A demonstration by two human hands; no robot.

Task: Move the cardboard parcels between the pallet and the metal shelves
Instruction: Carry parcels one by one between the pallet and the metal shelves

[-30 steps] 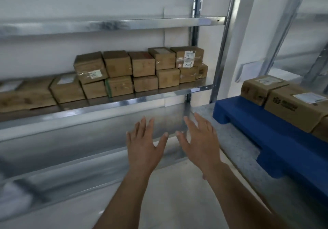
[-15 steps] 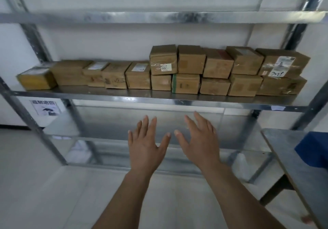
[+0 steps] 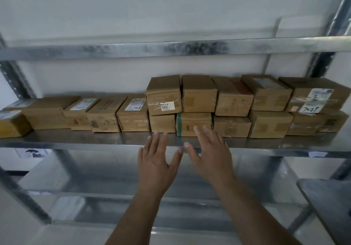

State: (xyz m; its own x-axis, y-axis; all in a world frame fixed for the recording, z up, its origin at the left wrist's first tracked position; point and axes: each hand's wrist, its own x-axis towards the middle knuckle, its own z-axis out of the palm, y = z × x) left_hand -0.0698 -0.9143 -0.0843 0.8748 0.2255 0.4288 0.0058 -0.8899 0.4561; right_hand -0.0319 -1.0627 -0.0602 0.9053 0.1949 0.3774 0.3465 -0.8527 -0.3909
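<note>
Hands (image 3: 182, 161) raised nearer, parcel (image 3: 164, 96) labelled "705"

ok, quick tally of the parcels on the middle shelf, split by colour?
Brown cardboard parcels: 15 (5 in the upper tier, 6 under them, 4 standing singly to the left)
Yellowish parcel: 1 (far left end)
Total: 16
The far right end is blurred, so the lower tier count there is a best reading.
</note>
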